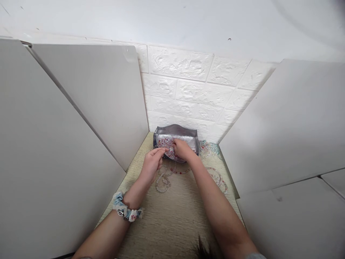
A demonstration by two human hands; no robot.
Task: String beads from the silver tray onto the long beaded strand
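A silver foil-lined bag [192,138] stands against the wall with its mouth spread wide. Small pink, white and red beads [164,141] fill its front. My right hand [183,149] reaches into it, fingers curled down together among the beads; whatever they pinch is hidden. My left hand [153,162] is at the bag's front left edge, thumb and forefinger pressed together on something too small to make out. Below the hands, a looped strand of pale beads [162,184] and a strand with red beads [181,172] lie on the wood-grain surface.
More beaded strands [219,180] lie to the right, near clear packets of beads [211,148] beside the bag. Grey-white panels rise on the left [94,86] and right [291,129]. A white brick-patterned wall [185,90] closes off the back.
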